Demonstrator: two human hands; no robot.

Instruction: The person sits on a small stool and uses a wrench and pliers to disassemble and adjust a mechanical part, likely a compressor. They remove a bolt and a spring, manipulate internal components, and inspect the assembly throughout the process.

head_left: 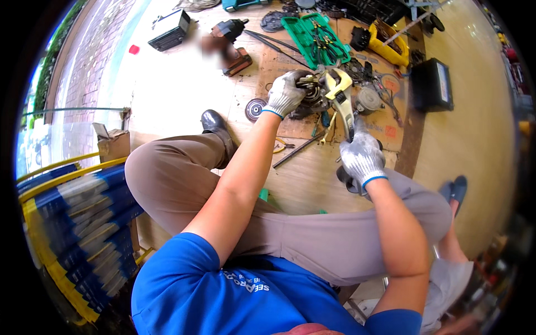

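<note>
Both my hands wear white knitted gloves with blue cuffs. In my right hand [363,155] is the handle of a large adjustable wrench [344,106], its pale yellow jaw pointing away from me. My left hand [285,94] is closed round the left side of a dark metal machine part [315,101], low over the cardboard. The wrench head is right beside that part; whether the jaw touches it I cannot tell. Just below the part lie a yellowish wrench [329,129] and a dark metal rod [298,149]. A round pulley-like disc [255,110] rests left of my left hand.
Beyond my hands are a green tool case [301,42], a cordless power tool [228,32] and a yellow tray [395,51]. A black battery [430,86] stands to the right. Blue-and-yellow stacked crates [84,223] are at my left. Another person's foot [459,190] shows at right.
</note>
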